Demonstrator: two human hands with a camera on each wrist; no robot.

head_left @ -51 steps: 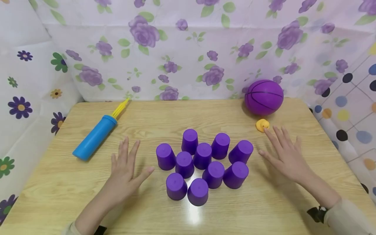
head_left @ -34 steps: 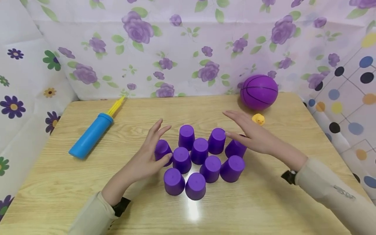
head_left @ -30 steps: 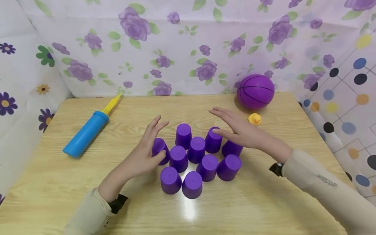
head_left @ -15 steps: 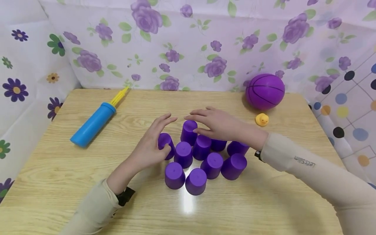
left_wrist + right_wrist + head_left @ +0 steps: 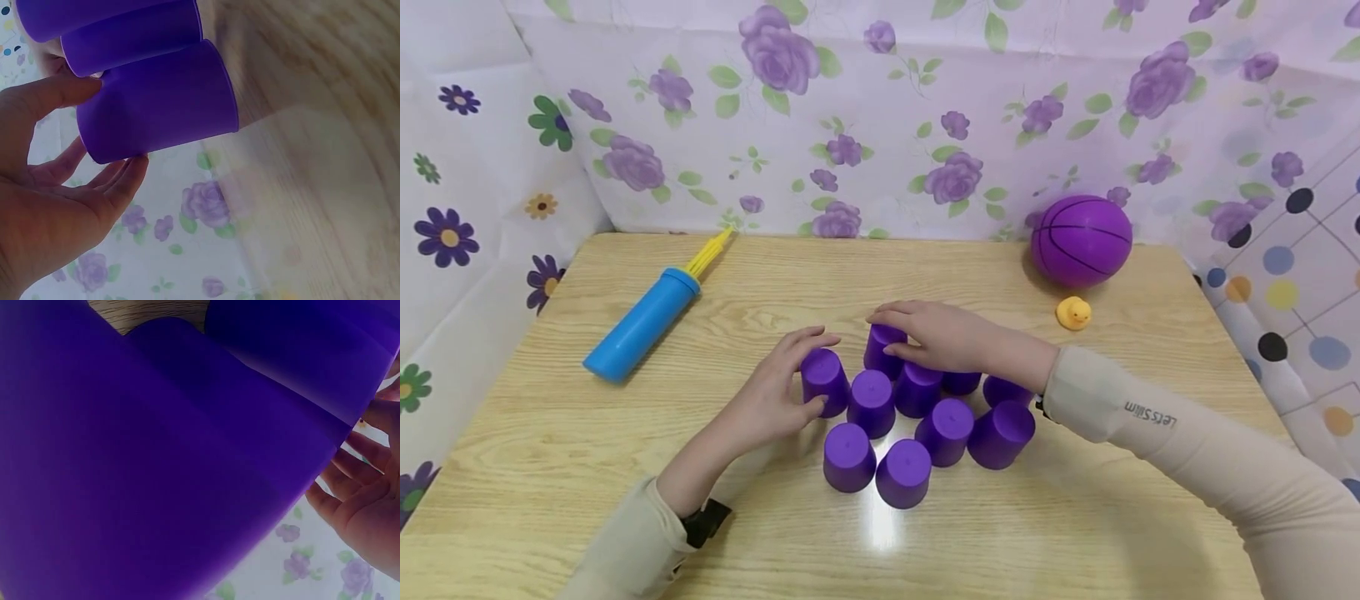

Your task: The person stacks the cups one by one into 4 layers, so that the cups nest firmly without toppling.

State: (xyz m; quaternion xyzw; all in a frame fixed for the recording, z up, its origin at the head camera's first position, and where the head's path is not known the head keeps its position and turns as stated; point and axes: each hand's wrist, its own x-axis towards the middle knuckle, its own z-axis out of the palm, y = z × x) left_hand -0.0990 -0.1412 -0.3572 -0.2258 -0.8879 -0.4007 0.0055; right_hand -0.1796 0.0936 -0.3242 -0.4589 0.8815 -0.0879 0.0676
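Several purple cups [image 5: 904, 473] stand upside down in a tight cluster at the middle of the wooden table [image 5: 1075, 517]. My left hand [image 5: 820, 372] wraps the leftmost cup [image 5: 824, 371], thumb on its near side and fingers over its far side. In the left wrist view the thumb and fingers touch that cup [image 5: 156, 106]. My right hand [image 5: 887, 335] reaches across the cluster and curls over the top of the back cup [image 5: 880, 360]. Purple cup walls [image 5: 156, 469] fill the right wrist view, with the right hand's fingers [image 5: 369, 506] beside them.
A blue pump with a yellow handle [image 5: 640, 325] lies at the back left. A purple ball [image 5: 1081, 242] sits at the back right with a small yellow duck [image 5: 1073, 313] in front of it. Floral cloth walls the table on three sides.
Both hands came in from flat on the table beside the cluster. The left hand closed round the leftmost cup. The right hand crossed leftward over the cups and lowered onto the back one.
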